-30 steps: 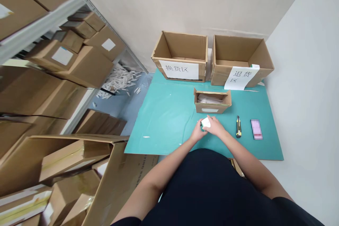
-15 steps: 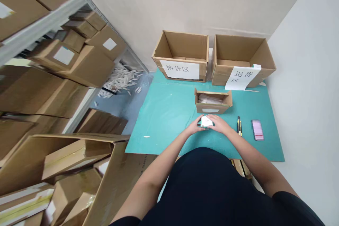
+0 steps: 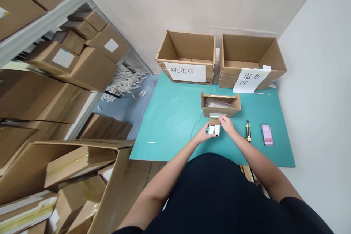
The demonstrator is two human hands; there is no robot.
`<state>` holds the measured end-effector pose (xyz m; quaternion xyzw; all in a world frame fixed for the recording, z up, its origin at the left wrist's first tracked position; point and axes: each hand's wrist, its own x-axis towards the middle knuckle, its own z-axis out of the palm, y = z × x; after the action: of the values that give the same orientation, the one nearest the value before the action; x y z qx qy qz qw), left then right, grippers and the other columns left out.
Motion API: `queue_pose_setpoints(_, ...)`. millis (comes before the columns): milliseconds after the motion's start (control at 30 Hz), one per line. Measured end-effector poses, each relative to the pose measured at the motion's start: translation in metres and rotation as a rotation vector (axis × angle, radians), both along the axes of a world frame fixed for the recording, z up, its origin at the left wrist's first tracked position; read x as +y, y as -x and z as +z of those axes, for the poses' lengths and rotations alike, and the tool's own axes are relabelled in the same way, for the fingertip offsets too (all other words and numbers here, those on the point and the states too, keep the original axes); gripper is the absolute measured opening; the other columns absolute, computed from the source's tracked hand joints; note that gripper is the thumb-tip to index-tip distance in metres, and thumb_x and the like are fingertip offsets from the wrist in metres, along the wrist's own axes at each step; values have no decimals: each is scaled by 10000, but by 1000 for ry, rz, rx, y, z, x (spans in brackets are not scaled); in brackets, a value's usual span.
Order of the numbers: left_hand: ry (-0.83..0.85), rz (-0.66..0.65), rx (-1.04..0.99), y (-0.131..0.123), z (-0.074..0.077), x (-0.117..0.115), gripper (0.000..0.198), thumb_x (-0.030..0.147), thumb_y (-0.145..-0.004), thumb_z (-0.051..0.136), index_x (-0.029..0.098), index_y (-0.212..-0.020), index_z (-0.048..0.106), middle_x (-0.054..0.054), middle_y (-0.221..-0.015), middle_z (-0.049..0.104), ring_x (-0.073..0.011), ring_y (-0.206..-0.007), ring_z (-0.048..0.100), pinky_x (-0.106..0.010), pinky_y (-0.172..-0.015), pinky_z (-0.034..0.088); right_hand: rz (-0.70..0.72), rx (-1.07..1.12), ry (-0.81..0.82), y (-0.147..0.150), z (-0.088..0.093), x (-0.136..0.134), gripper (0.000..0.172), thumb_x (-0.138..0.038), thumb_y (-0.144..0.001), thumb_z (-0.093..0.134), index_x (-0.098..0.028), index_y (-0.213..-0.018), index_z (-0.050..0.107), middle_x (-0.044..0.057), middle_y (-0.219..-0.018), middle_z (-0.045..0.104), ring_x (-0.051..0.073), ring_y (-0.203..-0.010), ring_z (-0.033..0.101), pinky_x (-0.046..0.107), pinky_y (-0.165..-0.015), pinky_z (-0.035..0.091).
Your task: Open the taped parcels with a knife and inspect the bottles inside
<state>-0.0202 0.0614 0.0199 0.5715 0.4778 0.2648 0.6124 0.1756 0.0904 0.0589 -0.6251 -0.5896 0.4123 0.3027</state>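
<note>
Near the front of the green table, my left hand is wrapped round the left side of a small white box. The box's lid flap stands raised, its brown inner face showing. My right hand pinches the upper right edge of that flap. Just behind the small box stands an open brown carton with clear plastic wrapping inside. What the small box contains is too small to make out.
Two large open cartons, the left one and the right one, stand at the back with handwritten signs. A box cutter and a phone lie right on the green table. Shelves of boxes fill the left.
The small box's lid has come open, its flap now raised toward the back. My right hand has moved from the box's side up to the flap. My left hand stays on the box.
</note>
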Motion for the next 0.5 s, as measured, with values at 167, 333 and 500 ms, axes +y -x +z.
queue_pose_setpoints(167,-5,191,249,-11,11,-1,705,368,-765,772,197,-1393,502,-137,-1355,608,-274,-1131,640,-368,-911,529,-109,31,23,11,-15,1,384,-565,-900,455,-221,-795,590,-8,-697,613,184,-651,570,265,-601,439)
queue_pose_setpoints(333,-21,171,528,-15,24,1,628,399,-785,737,183,-1343,546,-130,-1213,661,-246,-967,680,-345,-840,517,-225,-179,-94,13,-16,-12,147,-371,-845,576,-225,-836,578,-12,-735,552,186,-680,526,272,-640,415)
queue_pose_setpoints(500,-54,104,554,-18,32,4,622,434,-795,727,165,-1327,547,-130,-1213,657,-260,-1053,660,-326,-845,503,147,-322,-229,13,-16,-29,294,-153,-917,460,-232,-1048,711,51,-923,596,198,-843,583,300,-800,464)
